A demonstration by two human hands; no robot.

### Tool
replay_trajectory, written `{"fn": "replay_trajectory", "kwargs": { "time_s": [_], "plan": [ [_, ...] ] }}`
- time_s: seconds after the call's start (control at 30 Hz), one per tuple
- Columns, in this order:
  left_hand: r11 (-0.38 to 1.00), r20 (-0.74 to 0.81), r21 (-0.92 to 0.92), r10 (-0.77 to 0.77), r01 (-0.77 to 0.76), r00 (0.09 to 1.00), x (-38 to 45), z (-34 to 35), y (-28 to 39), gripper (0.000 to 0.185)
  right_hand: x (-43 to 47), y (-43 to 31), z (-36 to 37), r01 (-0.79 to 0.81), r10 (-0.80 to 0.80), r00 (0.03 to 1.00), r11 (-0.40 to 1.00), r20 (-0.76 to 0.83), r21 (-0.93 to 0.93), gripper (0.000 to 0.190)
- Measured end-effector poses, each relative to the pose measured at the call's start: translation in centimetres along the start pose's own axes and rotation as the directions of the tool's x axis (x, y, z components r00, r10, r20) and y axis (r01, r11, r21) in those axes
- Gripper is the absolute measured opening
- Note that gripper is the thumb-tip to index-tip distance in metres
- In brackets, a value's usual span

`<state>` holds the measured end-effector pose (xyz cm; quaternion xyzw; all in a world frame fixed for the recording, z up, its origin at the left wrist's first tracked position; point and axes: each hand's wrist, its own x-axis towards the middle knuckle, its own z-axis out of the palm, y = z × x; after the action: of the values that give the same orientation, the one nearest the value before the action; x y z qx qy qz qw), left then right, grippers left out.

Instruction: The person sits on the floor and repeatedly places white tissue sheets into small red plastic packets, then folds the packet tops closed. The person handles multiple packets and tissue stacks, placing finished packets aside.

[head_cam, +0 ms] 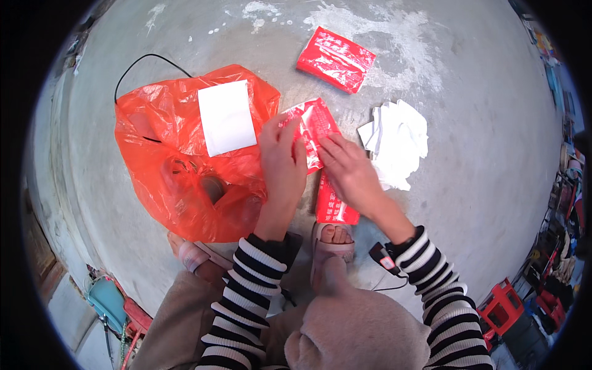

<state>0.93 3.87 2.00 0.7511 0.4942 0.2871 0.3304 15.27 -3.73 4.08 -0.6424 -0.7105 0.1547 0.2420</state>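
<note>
My left hand (284,159) and my right hand (347,171) both rest on a red plastic tissue packet (314,120), one at each side of it. The left fingers are bent at its upper left edge; whether they pinch it cannot be told. My right fingers lie flat across its lower right part. Another red packet (336,203) lies partly under my right hand, near the toes of a sandalled foot. Left of my hands an orange-red plastic bag (185,185) is spread on the floor, with a white stack of folded tissues (227,118) on top.
A third red packet (336,60) lies further ahead on the concrete floor. Crumpled white tissues (398,143) are to the right. A black cord (150,55) arcs behind the bag. A red plastic stool (502,307) and clutter stand at the right edge, a teal basin (107,303) at lower left.
</note>
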Motion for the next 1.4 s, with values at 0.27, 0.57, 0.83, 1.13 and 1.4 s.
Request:
{"fn": "replay_trajectory", "kwargs": {
  "time_s": [0.27,0.57,0.83,1.13,1.4],
  "plan": [
    [0.995,-0.039,0.076,0.074,-0.071,0.996,0.4,-0.5,1.1,0.042,2.3,-0.2,-1.5,-0.038,0.043,0.997,0.995,-0.061,0.092,0.040],
    [0.974,-0.041,-0.180,-0.144,0.135,0.989,0.5,-1.5,1.5,0.026,1.6,1.6,-1.8,-0.204,0.248,0.960,0.937,-0.131,0.284,0.032],
    [0.647,0.465,-0.226,-0.585,0.728,0.665,-3.9,-2.9,1.7,0.021,-9.8,0.6,-4.5,-0.732,0.742,0.646,0.536,0.177,0.421,0.023],
    [0.910,0.532,0.049,-0.373,0.412,0.760,-8.6,-0.1,1.3,0.033,-11.1,-2.2,0.2,-0.704,0.747,0.624,0.410,0.229,0.579,0.041],
    [0.585,0.692,-0.443,-0.259,0.679,0.674,-8.0,-1.0,1.8,0.043,-10.9,-2.8,-1.8,-0.672,0.758,0.557,0.173,0.338,0.720,0.041]
  ]
}}
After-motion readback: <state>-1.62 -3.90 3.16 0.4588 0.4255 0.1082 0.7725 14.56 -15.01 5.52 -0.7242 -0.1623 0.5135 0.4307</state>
